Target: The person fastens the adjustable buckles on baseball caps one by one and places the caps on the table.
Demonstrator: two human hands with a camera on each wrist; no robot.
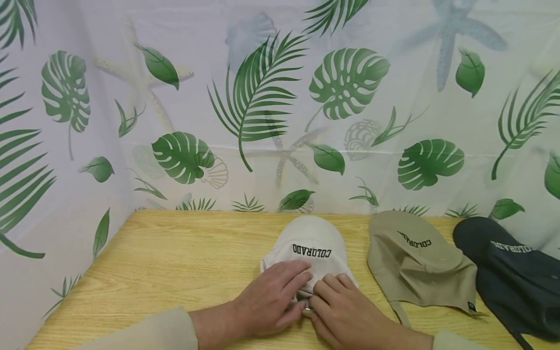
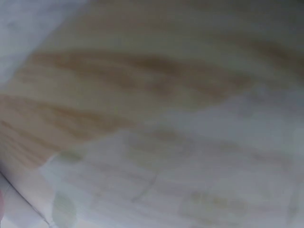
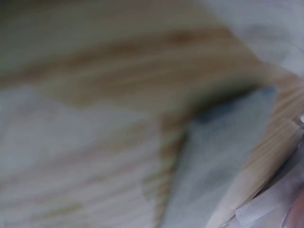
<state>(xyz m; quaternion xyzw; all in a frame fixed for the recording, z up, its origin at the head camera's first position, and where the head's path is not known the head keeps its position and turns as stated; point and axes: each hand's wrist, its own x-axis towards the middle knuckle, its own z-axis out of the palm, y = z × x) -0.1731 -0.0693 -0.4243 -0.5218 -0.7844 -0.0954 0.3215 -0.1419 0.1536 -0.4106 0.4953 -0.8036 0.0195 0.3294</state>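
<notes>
The near edge of the white cap (image 1: pixel 315 240) is grasped by the bent fingers and thumb of the right hand (image 1: pixel 343 306), beside a small metal buckle (image 1: pixel 308 308). The same edge is held by the left hand (image 1: pixel 271 296), its thumb bent in toward the buckle and its fingers laid over the cap; the exact grip beneath is hidden. The white cap is rested on the wooden table (image 1: pixel 188 253), its lettering seen upside down. To its right, a tan cap (image 1: pixel 420 265) and then a dark cap (image 1: pixel 520 282) are set. Behind, a leaf-printed sheet (image 1: pixel 385 180) is hung.
</notes>
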